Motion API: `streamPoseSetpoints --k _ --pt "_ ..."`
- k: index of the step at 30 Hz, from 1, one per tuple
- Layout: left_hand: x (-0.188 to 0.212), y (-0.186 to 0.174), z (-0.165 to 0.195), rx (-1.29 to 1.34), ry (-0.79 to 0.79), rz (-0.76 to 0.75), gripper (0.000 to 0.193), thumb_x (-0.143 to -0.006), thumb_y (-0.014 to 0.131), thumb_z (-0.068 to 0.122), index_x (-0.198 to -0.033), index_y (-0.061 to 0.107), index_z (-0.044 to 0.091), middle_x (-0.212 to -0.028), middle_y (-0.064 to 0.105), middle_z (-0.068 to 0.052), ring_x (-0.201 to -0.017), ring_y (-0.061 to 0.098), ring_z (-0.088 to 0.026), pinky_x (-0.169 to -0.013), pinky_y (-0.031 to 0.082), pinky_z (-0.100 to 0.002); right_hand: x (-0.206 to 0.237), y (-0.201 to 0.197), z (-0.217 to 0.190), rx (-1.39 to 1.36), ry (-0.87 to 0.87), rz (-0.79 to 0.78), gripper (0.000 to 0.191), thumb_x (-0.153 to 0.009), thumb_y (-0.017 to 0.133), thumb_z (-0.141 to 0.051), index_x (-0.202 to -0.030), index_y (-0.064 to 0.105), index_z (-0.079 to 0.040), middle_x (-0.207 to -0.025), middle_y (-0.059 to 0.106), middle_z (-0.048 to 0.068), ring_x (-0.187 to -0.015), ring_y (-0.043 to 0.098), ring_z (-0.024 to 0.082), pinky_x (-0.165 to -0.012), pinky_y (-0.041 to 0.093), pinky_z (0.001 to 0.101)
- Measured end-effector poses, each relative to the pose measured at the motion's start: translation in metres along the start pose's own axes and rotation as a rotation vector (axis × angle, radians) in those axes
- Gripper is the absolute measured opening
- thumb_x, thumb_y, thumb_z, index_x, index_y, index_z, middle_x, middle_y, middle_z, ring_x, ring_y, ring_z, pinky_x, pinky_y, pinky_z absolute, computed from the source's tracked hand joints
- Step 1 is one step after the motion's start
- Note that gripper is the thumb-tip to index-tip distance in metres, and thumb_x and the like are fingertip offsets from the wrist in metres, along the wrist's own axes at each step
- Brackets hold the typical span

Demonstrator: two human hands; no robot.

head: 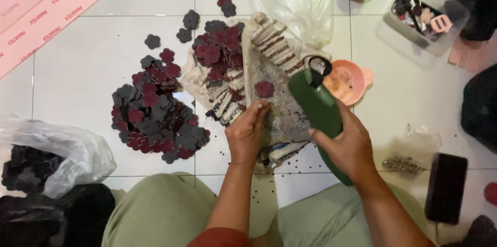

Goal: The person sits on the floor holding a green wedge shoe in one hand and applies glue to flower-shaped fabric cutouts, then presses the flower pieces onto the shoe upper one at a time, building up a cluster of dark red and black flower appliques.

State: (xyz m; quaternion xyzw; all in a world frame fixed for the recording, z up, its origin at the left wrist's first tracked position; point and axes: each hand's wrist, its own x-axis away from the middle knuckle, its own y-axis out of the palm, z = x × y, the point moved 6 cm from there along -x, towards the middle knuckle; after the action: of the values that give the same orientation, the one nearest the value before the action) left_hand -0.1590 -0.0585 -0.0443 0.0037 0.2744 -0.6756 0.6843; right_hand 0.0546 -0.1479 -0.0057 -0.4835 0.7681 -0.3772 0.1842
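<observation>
Left hand (247, 132): fingertips press flat, unclenched, on the gritty board (277, 104)
Right hand (348, 146): wrapped around the green bottle (317, 107); likely rigid, heavy; hold mid-body
Flower piece (264, 89): on the board, far of the fingertips; light, flexible

Left hand (247, 132): palm down, near centre, fingers (260, 108) bunched and pressing downward at their tips.
Left forearm: bare, runs straight from near edge toward far, rust sleeve at elbow.
Right hand (348, 146): right of the left, fingers curled closed in a grip, thumb pointing left.
Right forearm: bare, angles in from near right.
Legs: folded, knees apart, near edge.
</observation>
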Motion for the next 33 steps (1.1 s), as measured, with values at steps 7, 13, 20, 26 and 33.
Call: streamPoseSetpoints --k 7,13,20,26,33 --pt "0.0 0.003 0.001 -0.131 0.053 -0.036 0.018 -0.092 0.078 0.011 -0.11 0.075 0.01 -0.098 0.078 -0.011 -0.081 0.076 -0.025 -0.07 0.061 -0.034 0.052 -0.067 -0.012 -0.219 -0.062 0.22 0.078 -0.067 0.089 -0.022 -0.136 0.06 -0.002 -0.121 0.072 0.018 -0.106 0.071 0.03 -0.094 0.054 0.039" --pt "0.0 0.006 0.002 -0.109 0.16 -0.052 0.027 -0.093 0.072 0.007 -0.119 0.07 0.012 -0.105 0.076 -0.012 -0.088 0.076 -0.029 -0.074 0.061 -0.036 0.054 -0.073 -0.054 0.057 -0.423 0.321 0.079 -0.068 0.088 -0.026 -0.136 0.057 0.001 -0.124 0.067 0.021 -0.111 0.066 0.034 -0.095 0.052 0.0414" --pt "-0.003 0.01 0.001 -0.152 -0.032 -0.209 0.025 -0.09 0.07 0.004 -0.113 0.074 0.012 -0.099 0.077 -0.013 -0.083 0.075 -0.03 -0.068 0.059 -0.038 0.037 -0.007 -0.044 -0.052 -0.156 0.002 0.082 -0.068 0.086 -0.026 -0.138 0.055 0.002 -0.127 0.065 0.022 -0.113 0.064 0.034 -0.094 0.05 0.0408" --pt "-0.01 0.003 0.015 -0.082 0.107 -0.021 0.028 -0.09 0.074 0.004 -0.117 0.071 0.01 -0.109 0.076 -0.012 -0.09 0.077 -0.028 -0.075 0.061 -0.034 0.047 -0.077 -0.025 -0.258 -0.074 0.158 0.074 -0.068 0.085 -0.025 -0.134 0.059 -0.004 -0.117 0.074 0.015 -0.103 0.07 0.027 -0.091 0.055 0.0375" --pt "-0.011 0.002 0.016 -0.071 0.081 -0.097 0.029 -0.086 0.073 0.002 -0.114 0.071 0.011 -0.105 0.077 -0.01 -0.088 0.076 -0.028 -0.075 0.061 -0.036 0.026 0.009 -0.042 -0.42 0.267 -0.213 0.074 -0.069 0.083 -0.028 -0.135 0.058 -0.006 -0.113 0.076 0.012 -0.101 0.071 0.027 -0.09 0.056 0.0394"
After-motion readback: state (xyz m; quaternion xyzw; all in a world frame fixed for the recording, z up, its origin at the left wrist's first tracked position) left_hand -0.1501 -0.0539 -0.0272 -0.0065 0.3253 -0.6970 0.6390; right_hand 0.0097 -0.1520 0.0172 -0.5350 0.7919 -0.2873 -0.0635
